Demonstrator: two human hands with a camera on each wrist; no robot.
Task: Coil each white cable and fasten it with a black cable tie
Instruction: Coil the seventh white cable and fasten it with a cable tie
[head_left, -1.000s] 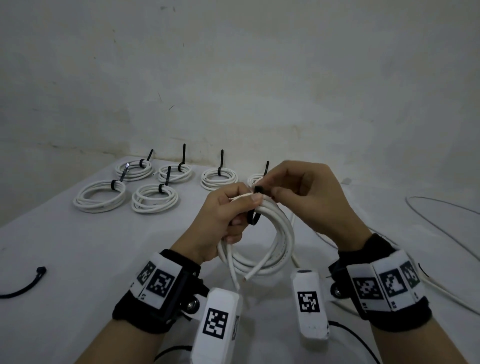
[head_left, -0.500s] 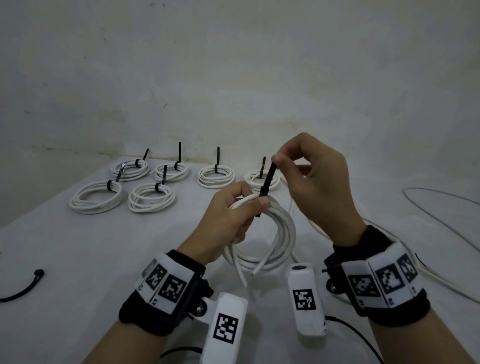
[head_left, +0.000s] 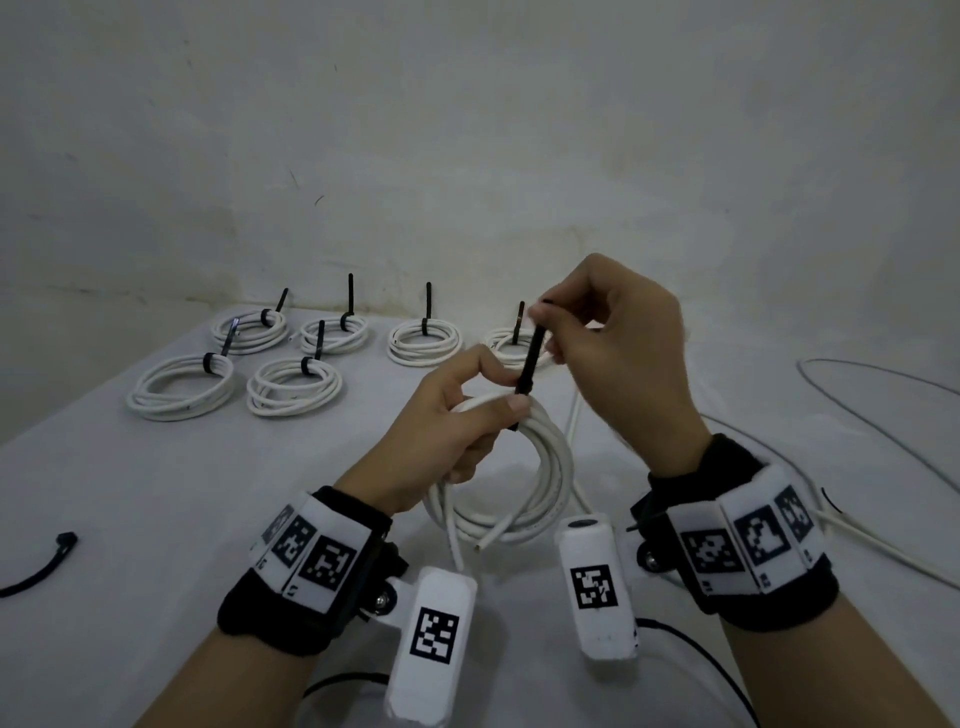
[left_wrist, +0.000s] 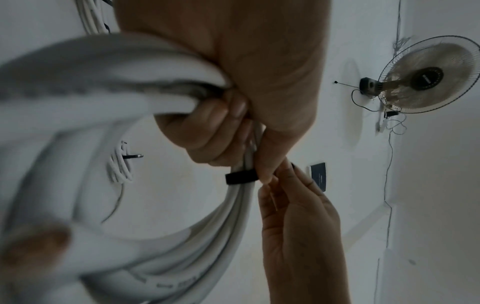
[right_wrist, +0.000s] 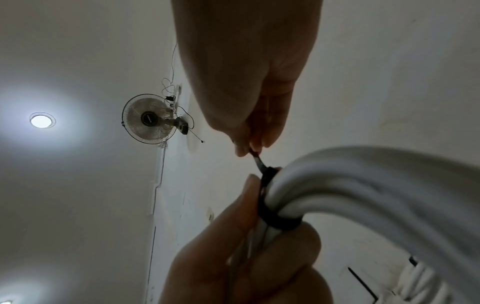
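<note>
My left hand grips the top of a coiled white cable held above the table, thumb pressed beside a black cable tie that wraps the bundle. The tie's tail stands upward and my right hand pinches it near its end. In the left wrist view the tie band circles the strands just below my left fingers. The right wrist view shows the same coiled white cable, the band tight on it and my right fingertips on the tail.
Several tied white coils lie on the white table at the back left. A loose black tie lies at the left edge. Uncoiled white cable trails across the right side. A wall stands close behind.
My right hand has drawn the tie's tail upward and away from the coil, so the loop has closed around the bundle. The left hand keeps its hold on the coil.
</note>
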